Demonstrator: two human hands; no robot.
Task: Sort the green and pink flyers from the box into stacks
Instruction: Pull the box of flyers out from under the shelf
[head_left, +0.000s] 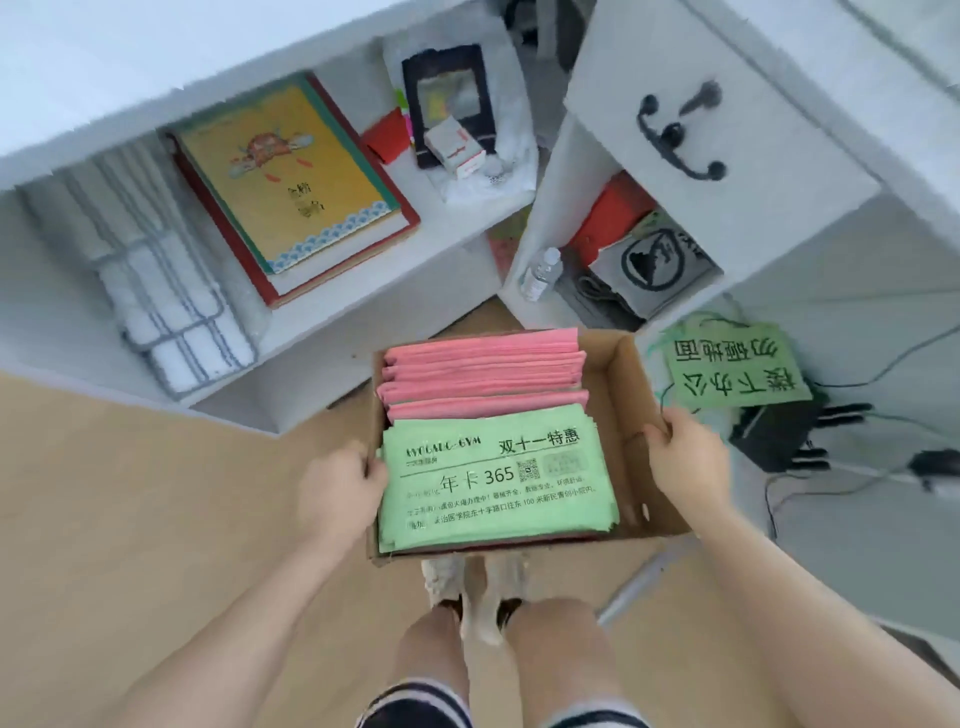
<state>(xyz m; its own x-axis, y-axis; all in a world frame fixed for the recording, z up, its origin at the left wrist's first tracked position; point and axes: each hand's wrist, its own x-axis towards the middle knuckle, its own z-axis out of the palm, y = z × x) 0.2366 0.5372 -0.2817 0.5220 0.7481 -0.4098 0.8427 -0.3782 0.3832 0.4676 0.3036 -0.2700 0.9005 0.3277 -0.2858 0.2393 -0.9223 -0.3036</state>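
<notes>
An open cardboard box is held above the floor in front of my legs. Inside it, a pile of green flyers with black print lies at the near end, and a pile of pink flyers lies at the far end. My left hand grips the box's left wall, thumb over the rim beside the green flyers. My right hand grips the right wall, fingers curled over its edge.
A white shelf unit stands ahead with a yellow book and small boxes. A cupboard with an open door holds a bottle and bags. A green sign, black device and cables lie on the floor at right.
</notes>
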